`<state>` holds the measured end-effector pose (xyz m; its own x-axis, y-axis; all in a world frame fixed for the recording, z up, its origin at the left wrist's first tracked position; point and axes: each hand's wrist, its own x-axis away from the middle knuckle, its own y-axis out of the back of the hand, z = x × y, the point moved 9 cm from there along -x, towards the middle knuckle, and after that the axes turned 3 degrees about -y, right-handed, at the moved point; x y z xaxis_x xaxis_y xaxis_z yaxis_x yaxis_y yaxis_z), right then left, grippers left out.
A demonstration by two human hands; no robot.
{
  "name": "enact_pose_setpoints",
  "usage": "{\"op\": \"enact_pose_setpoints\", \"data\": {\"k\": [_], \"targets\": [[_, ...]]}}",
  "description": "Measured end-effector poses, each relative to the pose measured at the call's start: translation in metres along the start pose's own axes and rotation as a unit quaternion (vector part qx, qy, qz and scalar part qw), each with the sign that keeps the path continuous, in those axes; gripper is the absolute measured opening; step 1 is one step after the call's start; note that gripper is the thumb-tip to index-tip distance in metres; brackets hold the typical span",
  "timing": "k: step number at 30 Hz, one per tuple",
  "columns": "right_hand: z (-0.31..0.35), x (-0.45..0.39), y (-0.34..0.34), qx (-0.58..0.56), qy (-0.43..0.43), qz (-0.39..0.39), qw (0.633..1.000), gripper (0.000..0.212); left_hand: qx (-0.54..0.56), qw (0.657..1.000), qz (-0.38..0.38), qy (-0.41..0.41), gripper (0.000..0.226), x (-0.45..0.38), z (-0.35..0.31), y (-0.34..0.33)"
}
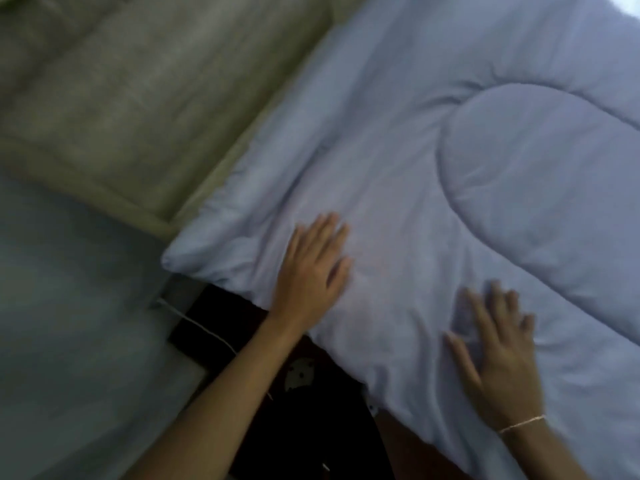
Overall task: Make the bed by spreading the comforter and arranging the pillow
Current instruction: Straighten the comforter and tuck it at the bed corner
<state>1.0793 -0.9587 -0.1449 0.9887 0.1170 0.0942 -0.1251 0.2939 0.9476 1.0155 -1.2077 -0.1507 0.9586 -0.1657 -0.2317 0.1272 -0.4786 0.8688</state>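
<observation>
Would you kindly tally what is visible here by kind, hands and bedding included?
Hands: 2, the left hand and the right hand, both flat on the comforter
Comforters: 1, the pale blue comforter
Bracelets: 1, a thin bracelet on the right wrist
Cords: 1, a white cord
Total: 5

Pale lavender-blue comforter (pixel 433 188) — plain, with curved quilting — fills three o'clock; olive-beige cushions (pixel 114 98) at ten; dark fabric with white print (pixel 299 374) at six.

Dim, bluish room light, brightest glare at the top right corner, whole view smeared by motion blur, tilted, soft shadows in the comforter (pixel 433 168) folds.
</observation>
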Motion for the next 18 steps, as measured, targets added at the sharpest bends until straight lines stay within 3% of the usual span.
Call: {"op": "enact_pose_setpoints", "data": {"k": [3, 5, 7, 10, 13, 18], "targets": [[0.037, -0.064, -0.001, -0.032, -0.007, 0.003, 0.999, 0.073, 0.044, 0.994, -0.095, 0.04, 0.032, 0.041, 0.025, 0.031], [0.07, -0.105, -0.014, 0.01, 0.018, 0.025, 0.999, 0.075, 0.065, 0.972, -0.188, 0.123, 0.023, 0.073, 0.046, 0.057], [0.1, -0.139, -0.029, 0.046, 0.037, 0.038, 0.998, 0.074, 0.097, 0.919, -0.28, 0.262, 0.014, 0.107, 0.079, 0.077], [0.139, -0.174, -0.046, 0.076, 0.07, 0.043, 0.994, 0.07, 0.188, 0.795, -0.38, 0.434, 0.042, 0.137, 0.117, 0.089], [0.166, -0.189, -0.054, 0.103, 0.107, 0.04, 0.988, 0.066, 0.267, 0.746, -0.384, 0.474, 0.054, 0.12, 0.124, 0.091], [0.171, -0.181, -0.06, 0.129, 0.13, 0.043, 0.982, 0.065, 0.281, 0.732, -0.401, 0.474, 0.031, 0.102, 0.113, 0.092]]}}
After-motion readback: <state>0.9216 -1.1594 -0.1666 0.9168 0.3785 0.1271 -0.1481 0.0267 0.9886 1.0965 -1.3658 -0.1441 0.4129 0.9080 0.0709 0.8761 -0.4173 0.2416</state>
